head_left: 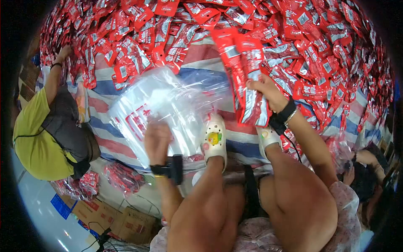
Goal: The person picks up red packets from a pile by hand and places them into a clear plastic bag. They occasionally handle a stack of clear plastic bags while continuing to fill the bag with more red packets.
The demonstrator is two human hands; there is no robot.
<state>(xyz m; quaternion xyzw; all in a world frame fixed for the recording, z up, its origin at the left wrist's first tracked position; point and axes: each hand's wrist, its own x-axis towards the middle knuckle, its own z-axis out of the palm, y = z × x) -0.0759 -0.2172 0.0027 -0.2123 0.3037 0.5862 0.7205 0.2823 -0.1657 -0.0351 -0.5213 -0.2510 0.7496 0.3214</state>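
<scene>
My right hand (270,93) is closed around a few long red-and-silver packets (251,63), held upright in front of my shoes. They overlap, so I cannot make out how many there are. My left hand (158,140), smeared by motion, is over a stack of clear plastic bags (134,103) with red print. Whether its fingers grip a bag cannot be made out. Between the stack and the packets, a crumpled clear plastic bag (201,90) spreads out, partly see-through and blurred.
A large heap of similar packets (310,50) covers the far side of a striped sheet (109,145). One person in a yellow shirt (33,138) reaches into it at left; another person (365,168) is at right. Filled bags (124,178) and cardboard boxes (136,227) lie at lower left.
</scene>
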